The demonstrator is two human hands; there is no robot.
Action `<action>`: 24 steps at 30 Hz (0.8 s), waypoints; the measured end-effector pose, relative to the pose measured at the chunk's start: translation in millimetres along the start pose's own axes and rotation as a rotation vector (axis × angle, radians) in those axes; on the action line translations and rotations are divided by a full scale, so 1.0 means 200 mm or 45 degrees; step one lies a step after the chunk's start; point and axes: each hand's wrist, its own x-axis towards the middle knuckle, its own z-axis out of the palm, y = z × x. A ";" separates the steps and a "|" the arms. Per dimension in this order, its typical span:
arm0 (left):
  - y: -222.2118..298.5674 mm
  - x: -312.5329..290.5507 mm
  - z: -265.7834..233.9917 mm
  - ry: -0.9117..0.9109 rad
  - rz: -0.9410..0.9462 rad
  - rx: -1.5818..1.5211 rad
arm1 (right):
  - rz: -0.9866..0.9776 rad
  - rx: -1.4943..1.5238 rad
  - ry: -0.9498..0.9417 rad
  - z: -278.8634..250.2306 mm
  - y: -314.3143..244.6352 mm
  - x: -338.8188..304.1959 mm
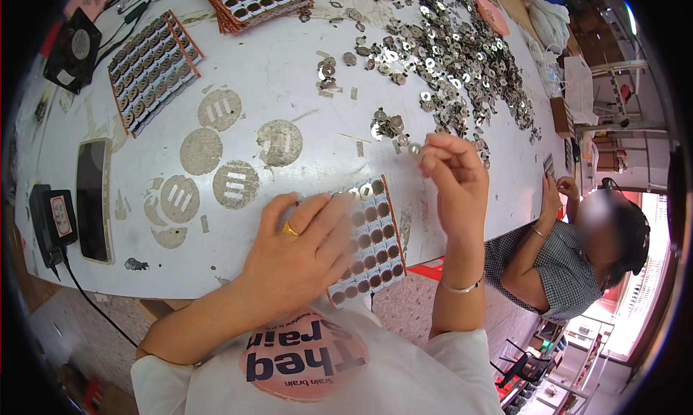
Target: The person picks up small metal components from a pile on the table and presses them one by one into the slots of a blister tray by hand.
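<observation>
My left hand [299,245], a gold ring on one finger, lies palm down over the near part of a panel [379,231] with rows of dark round spots. Its fingers are apart and partly smeared by motion, and they cover the panel's left side. At the panel's far edge, close to those fingertips, is a shiny metal piece [366,191]. To the right, above the table, my right hand [458,173] pinches a small round metal disc [415,149] between thumb and fingertips. A small cluster of metal pieces [390,125] lies just beyond it.
A large heap of loose metal pieces [447,54] covers the far right. Similar panels [155,72] lie far left, with a stack [256,0] at the back. A phone [94,198] and black power adapter [54,224] sit left. Another person [556,249] works at the right edge.
</observation>
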 end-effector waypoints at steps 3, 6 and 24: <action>0.01 0.07 -0.11 0.050 -0.200 -0.201 | 0.069 0.272 -0.153 0.09 -0.05 -0.12; -0.03 0.12 -0.15 0.052 -0.374 -0.554 | -0.117 0.306 -0.272 0.23 -0.09 -0.21; 0.02 0.08 -0.03 0.039 -0.079 -0.303 | 0.369 0.058 -0.206 0.05 -0.08 -0.10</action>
